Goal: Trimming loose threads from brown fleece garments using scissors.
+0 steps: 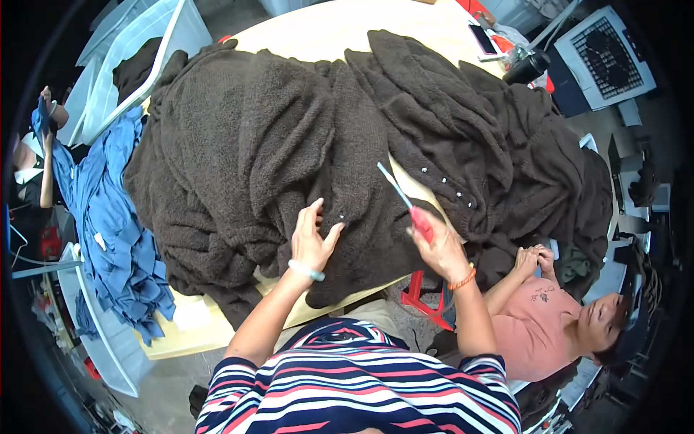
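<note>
Dark brown fleecy fabric lies heaped in folds over the table. My left hand, with a pale bracelet at the wrist, rests on the fabric, thumb and fingers apart and nothing held. Just beside its thumb sits a small white dot. My right hand, wearing an orange bracelet, is closed around a red-handled tool. The tool's long thin pale shaft points up and left over the cloth; its exact kind is unclear. Several small white dots show on the fabric to the right.
Blue garments hang over the table's left side, beside white bins. A co-worker in a pink shirt sits close on my right, hands at the fabric. A black bottle and a phone are at the far right.
</note>
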A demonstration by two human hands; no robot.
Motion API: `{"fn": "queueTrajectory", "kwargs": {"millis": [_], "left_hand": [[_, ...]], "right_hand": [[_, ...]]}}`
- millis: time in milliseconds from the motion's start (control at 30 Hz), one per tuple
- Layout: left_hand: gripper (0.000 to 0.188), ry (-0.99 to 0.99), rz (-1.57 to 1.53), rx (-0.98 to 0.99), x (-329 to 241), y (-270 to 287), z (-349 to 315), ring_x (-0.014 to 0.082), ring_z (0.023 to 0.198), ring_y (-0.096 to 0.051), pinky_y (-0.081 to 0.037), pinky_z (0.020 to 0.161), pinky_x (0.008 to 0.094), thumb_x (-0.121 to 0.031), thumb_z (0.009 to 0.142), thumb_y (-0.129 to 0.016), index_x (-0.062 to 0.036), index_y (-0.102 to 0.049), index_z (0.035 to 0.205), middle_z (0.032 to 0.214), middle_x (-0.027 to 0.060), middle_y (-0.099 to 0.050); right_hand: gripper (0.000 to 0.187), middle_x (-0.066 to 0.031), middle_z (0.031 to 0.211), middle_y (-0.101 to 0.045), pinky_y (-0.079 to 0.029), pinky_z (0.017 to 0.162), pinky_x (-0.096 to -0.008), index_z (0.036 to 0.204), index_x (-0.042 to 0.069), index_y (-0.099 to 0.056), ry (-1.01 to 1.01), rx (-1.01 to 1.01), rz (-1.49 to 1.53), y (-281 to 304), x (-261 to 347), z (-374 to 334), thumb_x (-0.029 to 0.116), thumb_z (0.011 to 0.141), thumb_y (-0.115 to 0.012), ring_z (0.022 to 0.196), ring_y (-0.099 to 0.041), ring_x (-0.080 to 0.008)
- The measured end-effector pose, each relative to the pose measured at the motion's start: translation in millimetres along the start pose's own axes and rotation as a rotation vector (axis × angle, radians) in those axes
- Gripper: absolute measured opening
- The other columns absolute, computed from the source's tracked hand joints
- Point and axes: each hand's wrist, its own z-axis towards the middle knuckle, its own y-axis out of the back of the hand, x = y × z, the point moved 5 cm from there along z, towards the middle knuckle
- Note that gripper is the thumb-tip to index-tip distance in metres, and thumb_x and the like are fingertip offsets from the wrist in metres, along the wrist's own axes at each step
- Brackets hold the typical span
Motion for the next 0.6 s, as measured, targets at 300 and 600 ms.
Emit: {"fn": "queueTrajectory", "kwargs": {"millis": [300, 600], "left_hand": [[0.035, 0.17, -0.256, 0.269, 74, -69, 25, 0.0146, 0.056, -0.048, -0.043, 0.056, 0.0317, -0.025, 0.08, -0.074, 0.005, -0.059, 0.074, 0.056, 0.009, -0.047], [0.036, 0.262, -0.458, 0.257, 60, -52, 23, 0.001, 0.058, -0.034, -0.027, 0.049, 0.0236, -0.007, 0.081, -0.077, -0.0076, -0.047, 0.061, 0.061, -0.0109, -0.043]], "right_hand": [[0.037, -0.0207, 0.08, -0.068, -0.053, 0.068, -0.0497, 0.123, 0.013, -0.056, -0.122, 0.082, -0.193, -49, 30, -82, 0.026, 0.089, -0.064, 0.075, -0.066, -0.0418], [0.028, -0.0222, 0.075, -0.066, -0.053, 0.066, -0.053, 0.11, 0.011, -0.061, -0.23, 0.178, -0.182, -63, 47, -104, 0.029, 0.089, -0.062, 0.073, -0.067, -0.041]]}}
